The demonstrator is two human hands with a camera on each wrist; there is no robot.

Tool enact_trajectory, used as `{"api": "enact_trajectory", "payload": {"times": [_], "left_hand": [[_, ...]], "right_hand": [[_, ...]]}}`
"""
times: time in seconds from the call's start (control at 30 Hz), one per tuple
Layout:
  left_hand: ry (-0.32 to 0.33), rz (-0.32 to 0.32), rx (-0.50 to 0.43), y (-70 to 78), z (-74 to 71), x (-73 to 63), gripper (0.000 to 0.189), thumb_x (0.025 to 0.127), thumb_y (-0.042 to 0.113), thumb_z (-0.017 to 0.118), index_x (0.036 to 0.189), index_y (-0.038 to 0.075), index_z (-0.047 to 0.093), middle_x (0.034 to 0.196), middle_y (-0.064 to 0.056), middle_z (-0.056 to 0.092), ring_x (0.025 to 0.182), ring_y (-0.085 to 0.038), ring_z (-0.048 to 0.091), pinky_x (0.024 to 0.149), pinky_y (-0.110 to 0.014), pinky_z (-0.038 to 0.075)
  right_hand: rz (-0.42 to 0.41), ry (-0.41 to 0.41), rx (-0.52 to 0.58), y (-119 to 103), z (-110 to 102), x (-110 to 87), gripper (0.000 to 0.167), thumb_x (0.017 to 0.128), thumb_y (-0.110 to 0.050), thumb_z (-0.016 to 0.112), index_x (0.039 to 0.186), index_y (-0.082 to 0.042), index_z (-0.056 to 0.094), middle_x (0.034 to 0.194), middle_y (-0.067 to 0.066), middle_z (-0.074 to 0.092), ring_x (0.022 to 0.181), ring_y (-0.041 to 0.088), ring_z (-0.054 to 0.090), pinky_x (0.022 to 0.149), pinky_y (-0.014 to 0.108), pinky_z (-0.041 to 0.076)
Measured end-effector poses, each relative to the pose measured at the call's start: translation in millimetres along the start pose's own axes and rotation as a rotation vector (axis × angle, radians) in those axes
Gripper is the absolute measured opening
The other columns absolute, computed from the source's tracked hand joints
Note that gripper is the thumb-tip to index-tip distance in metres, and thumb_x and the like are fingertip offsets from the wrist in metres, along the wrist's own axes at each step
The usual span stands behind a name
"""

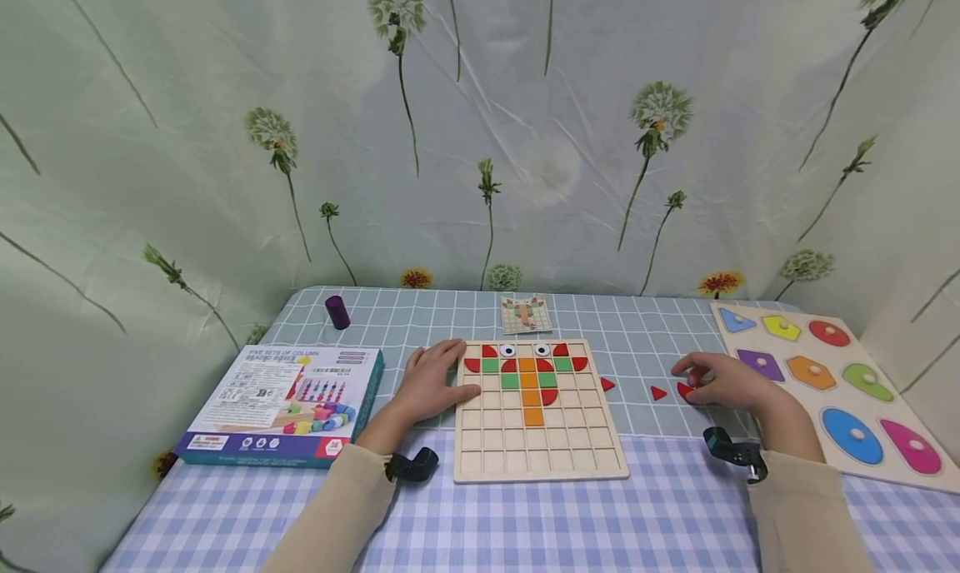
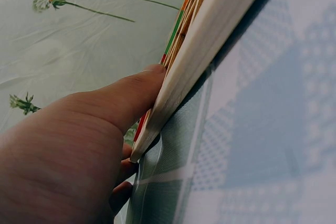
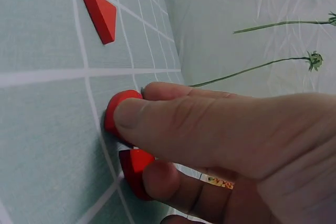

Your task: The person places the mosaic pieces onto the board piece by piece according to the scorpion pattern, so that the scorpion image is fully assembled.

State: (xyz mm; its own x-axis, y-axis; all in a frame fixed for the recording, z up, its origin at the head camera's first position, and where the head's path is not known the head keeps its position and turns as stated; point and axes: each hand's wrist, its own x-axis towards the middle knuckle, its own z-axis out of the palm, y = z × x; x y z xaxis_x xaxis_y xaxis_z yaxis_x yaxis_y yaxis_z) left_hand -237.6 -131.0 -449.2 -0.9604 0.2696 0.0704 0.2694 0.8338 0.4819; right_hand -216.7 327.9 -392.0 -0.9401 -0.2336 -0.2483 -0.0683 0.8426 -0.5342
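Observation:
My left hand (image 1: pixel 427 383) rests at the left edge of a wooden grid board (image 1: pixel 540 466), its thumb on the rim and its fingers at the far left corner. Red, green and orange pieces and two eye tiles fill part of the grid's upper rows. Right of the board, my right hand (image 1: pixel 726 381) pinches a red rounded piece (image 3: pixel 111 113) just over the cloth, thumb on its face. Another red piece (image 3: pixel 134 171) lies against a lower fingertip. Beside them a red triangle (image 1: pixel 658 393) lies on the cloth, and a second triangle (image 1: pixel 607 384) sits by the board's edge.
A small pattern card (image 1: pixel 526 315) lies behind the board. On the left are a boxed bead set (image 1: pixel 300 427) and a purple cylinder (image 1: pixel 337 312). A knobbed shape-puzzle board (image 1: pixel 806 406) lies at the right, close to my right forearm.

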Motion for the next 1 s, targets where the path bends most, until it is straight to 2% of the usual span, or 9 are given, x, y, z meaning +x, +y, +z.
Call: {"api": "enact_trajectory", "payload": {"times": [0.2,0.47,0.63,0.83,1.0], "left_hand": [[0.002,0.003,-0.002,-0.4,0.1,-0.3,0.083,0.086,0.051,0.073,0.153,0.013,0.042,0.159,-0.008,0.041,0.150,-0.029,0.032,0.123,-0.060,0.012],[-0.002,-0.001,-0.004,1.1,-1.8,-1.7,0.083,0.086,0.051,0.073,0.153,0.013,0.042,0.159,-0.008,0.040,0.150,-0.029,0.032,0.123,-0.059,0.013],[-0.002,-0.002,-0.009,1.5,-1.8,-1.5,0.083,0.086,0.051,0.073,0.153,0.013,0.042,0.159,-0.008,0.041,0.150,-0.029,0.032,0.123,-0.059,0.012],[-0.001,-0.006,-0.012,1.5,-2.0,-1.8,0.083,0.086,0.050,0.073,0.153,0.013,0.042,0.159,-0.008,0.041,0.150,-0.029,0.032,0.123,-0.059,0.013],[-0.009,-0.012,-0.009,1.9,-2.5,-2.2,0.083,0.086,0.050,0.073,0.153,0.013,0.042,0.159,-0.008,0.040,0.150,-0.029,0.031,0.123,-0.059,0.012]], "right_hand": [[0.003,0.004,0.013,0.1,2.9,0.8,0.030,0.086,-0.007,0.072,0.116,-0.003,0.066,0.093,0.007,0.057,0.091,0.024,0.052,0.072,0.031,0.044],[-0.056,0.011,0.022,1.3,9.6,6.6,0.030,0.088,-0.011,0.073,0.116,-0.005,0.066,0.093,0.005,0.056,0.090,0.021,0.052,0.070,0.028,0.045],[-0.078,0.017,0.031,-5.5,15.5,11.1,0.029,0.087,-0.011,0.073,0.115,-0.006,0.067,0.091,0.004,0.057,0.085,0.019,0.051,0.067,0.025,0.045],[-0.083,0.043,0.005,-16.5,21.3,15.8,0.027,0.087,-0.011,0.074,0.113,-0.006,0.069,0.091,0.003,0.060,0.084,0.019,0.051,0.067,0.025,0.044],[-0.121,0.062,-0.018,-23.4,25.1,20.6,0.026,0.086,-0.010,0.075,0.111,-0.005,0.070,0.091,0.004,0.063,0.083,0.018,0.051,0.068,0.026,0.044]]}}
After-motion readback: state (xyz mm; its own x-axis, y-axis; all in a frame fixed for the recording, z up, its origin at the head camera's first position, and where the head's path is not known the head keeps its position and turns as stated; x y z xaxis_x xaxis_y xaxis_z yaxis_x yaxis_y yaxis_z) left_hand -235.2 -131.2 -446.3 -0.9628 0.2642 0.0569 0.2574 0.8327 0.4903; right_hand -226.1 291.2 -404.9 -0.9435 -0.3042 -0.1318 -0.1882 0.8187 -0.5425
